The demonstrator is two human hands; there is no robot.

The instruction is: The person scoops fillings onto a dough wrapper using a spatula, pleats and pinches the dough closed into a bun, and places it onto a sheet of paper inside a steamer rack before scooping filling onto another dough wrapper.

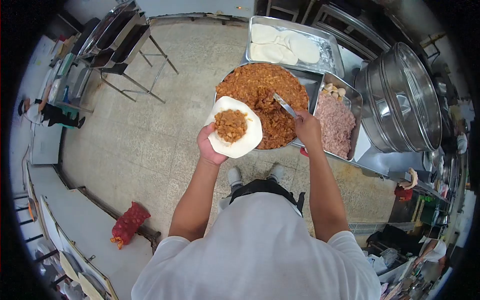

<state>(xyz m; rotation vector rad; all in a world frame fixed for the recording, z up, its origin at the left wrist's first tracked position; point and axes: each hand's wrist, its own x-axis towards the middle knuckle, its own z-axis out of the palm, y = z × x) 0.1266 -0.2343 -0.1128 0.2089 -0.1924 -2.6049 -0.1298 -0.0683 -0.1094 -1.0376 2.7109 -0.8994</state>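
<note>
My left hand [211, 146] holds up a round white dough sheet [252, 132] with a mound of brown chunky filling [231, 125] on its middle. In my right hand [307, 131] is a metal spatula [286, 106], its tip resting in the filling of a large round pan [255, 77]. The dough sheet overlaps the pan's left side in view. To the right, close by my right hand, a rectangular tray holds pinkish minced filling [336, 122] with a few pale pieces [334, 90] at its far end.
Flat dough sheets [285, 45] lie in a metal tray [332, 55] beyond the pan. Large stacked steamers [400, 100] stand at the right. A rack [125, 50] is at the far left, a red net sack [131, 222] on the floor. People [52, 114] are at both edges.
</note>
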